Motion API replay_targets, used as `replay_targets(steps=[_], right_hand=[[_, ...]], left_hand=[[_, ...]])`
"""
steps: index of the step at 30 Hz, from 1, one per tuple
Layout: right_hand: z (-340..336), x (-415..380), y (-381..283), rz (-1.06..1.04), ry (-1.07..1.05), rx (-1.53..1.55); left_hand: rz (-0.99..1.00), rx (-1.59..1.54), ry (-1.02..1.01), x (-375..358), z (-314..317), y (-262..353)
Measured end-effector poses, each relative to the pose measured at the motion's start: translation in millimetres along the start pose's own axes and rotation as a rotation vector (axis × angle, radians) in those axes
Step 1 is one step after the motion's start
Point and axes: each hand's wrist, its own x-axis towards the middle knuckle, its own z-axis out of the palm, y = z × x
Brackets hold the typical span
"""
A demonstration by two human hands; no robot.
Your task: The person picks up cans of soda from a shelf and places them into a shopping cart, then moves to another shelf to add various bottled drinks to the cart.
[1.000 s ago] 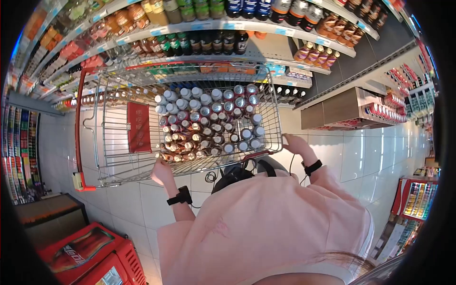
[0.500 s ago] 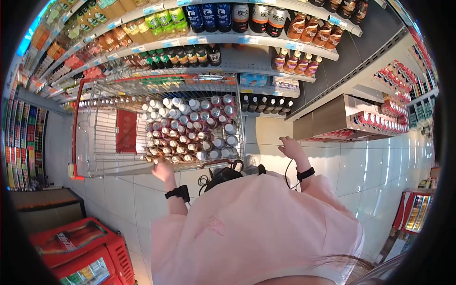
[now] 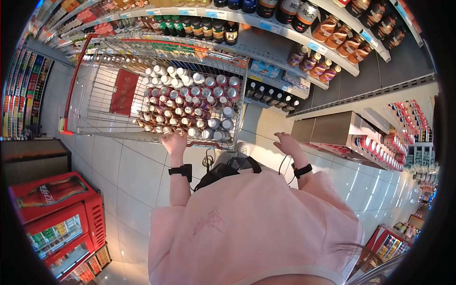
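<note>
A wire shopping cart point(image 3: 102, 129) with red trim stands in front of me, its right part packed with several rows of upright bottles point(image 3: 178, 100). These have white or clear caps, and some bodies look brown or purple. My left hand point(image 3: 175, 142) is at the cart's near rim, fingers curled over it close to the nearest bottles; the fingertips are partly hidden. My right hand point(image 3: 287, 144) hangs in the air above the floor, right of the cart. Its fingers are apart and nothing is in them. Both wrists wear black bands.
Drink shelves point(image 3: 256, 23) run behind the cart, with dark bottles point(image 3: 270, 96) on the lowest level. A display block point(image 3: 327, 130) with red and white packs stands to the right. A red cooler point(image 3: 57, 199) is at lower left. One shoe point(image 3: 243, 149) shows beside the cart.
My view has tilted downward and turned, so shelves and cart sit higher. My left hand has shifted right along the cart's near rim. My right hand stays open in the air.
</note>
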Motion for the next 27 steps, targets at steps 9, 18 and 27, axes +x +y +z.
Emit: replay_targets(steps=[9,18,27], right_hand=[[-41.0,55.7,1.7,-0.009,0.206,-0.031],[-126.7,195.0,3.6,-0.132,0.579,0.132],[-184.7,445.7,70.4,-0.066,0.783,-0.55]], left_hand=[[-0.043,0.02,-0.164,5.2,9.0,3.5],[-0.112,-0.003,-0.187,7.2,-0.4,6.3],[-0.548,-0.244,0.07,22.2,-14.3,26.1]])
